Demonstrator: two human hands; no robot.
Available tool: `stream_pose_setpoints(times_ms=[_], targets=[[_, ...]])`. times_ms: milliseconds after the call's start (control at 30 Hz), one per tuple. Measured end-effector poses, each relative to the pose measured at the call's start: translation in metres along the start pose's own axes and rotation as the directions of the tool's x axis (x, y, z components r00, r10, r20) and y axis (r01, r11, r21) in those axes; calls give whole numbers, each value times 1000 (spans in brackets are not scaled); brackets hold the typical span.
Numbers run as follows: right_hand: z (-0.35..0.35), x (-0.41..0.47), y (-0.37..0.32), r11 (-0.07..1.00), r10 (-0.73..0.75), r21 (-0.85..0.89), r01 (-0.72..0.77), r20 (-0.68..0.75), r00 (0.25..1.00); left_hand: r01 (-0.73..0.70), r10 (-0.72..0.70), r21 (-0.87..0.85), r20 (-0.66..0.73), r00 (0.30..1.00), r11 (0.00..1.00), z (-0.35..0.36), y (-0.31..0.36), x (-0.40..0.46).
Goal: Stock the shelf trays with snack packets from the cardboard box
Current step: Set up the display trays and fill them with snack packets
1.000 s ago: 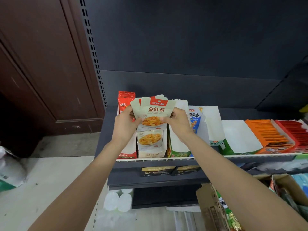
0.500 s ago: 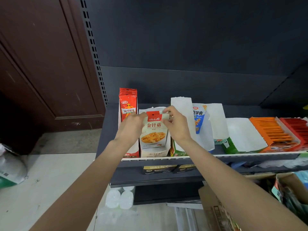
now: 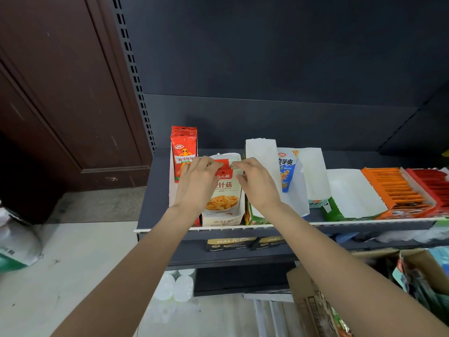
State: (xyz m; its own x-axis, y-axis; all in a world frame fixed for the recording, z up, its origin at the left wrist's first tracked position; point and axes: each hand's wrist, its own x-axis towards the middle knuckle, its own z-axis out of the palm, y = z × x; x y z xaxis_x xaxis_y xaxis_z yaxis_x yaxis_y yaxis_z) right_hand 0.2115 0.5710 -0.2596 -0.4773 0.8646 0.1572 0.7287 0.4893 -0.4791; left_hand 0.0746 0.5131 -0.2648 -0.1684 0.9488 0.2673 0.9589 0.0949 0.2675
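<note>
Pale mushroom snack packets (image 3: 224, 190) with a red top band stand in a white shelf tray (image 3: 222, 221) on the dark shelf (image 3: 155, 190). My left hand (image 3: 198, 183) pinches the packets' upper left edge. My right hand (image 3: 257, 183) pinches the upper right edge. The cardboard box (image 3: 311, 302) sits at the lower right, with packets inside it.
Red snack packets (image 3: 184, 152) stand in the tray to the left. A green-and-white tray (image 3: 261, 166), a blue packet (image 3: 286, 170), an empty white tray (image 3: 352, 193) and orange and red trays (image 3: 398, 190) line the shelf to the right. Plastic bottles (image 3: 176, 285) lie on the floor below.
Both hands have lowered the bundle of mushroom packets from above the shelf down into the white tray, and they still hold its top edge.
</note>
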Motion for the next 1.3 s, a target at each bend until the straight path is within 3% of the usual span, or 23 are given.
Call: stream_pose_setpoints(times_ms=[200, 367, 600, 767, 900, 1000, 1133, 1300], targets=[[-25, -30, 21, 983, 73, 173, -65, -42, 996, -26, 21, -86, -61, 998, 996, 2, 34, -20], [-51, -90, 70, 963, 99, 251, -102, 26, 995, -22, 25, -316, 8, 1000, 949, 19, 97, -48], [-95, -187, 180, 934, 305, 183, -308, 44, 951, 46, 82, -533, 214, 973, 845, 70, 230, -82], [-109, -238, 263, 904, 419, -8, -428, 226, 880, 83, 107, -351, 489, 866, 933, 118, 304, -106], [-104, -259, 297, 906, 403, -39, -422, 388, 829, 106, -5, -109, 672, 741, 988, 151, 320, -135], [-96, -265, 305, 926, 362, -61, -373, 431, 827, 135, -39, -66, 754, 655, 989, 162, 322, -155], [-86, -264, 302, 915, 389, -65, -399, 409, 825, 149, -60, -51, 750, 659, 988, 167, 322, -160], [-76, -252, 292, 862, 507, -199, -466, 345, 790, 250, -129, -79, 685, 717, 965, 172, 327, -161]])
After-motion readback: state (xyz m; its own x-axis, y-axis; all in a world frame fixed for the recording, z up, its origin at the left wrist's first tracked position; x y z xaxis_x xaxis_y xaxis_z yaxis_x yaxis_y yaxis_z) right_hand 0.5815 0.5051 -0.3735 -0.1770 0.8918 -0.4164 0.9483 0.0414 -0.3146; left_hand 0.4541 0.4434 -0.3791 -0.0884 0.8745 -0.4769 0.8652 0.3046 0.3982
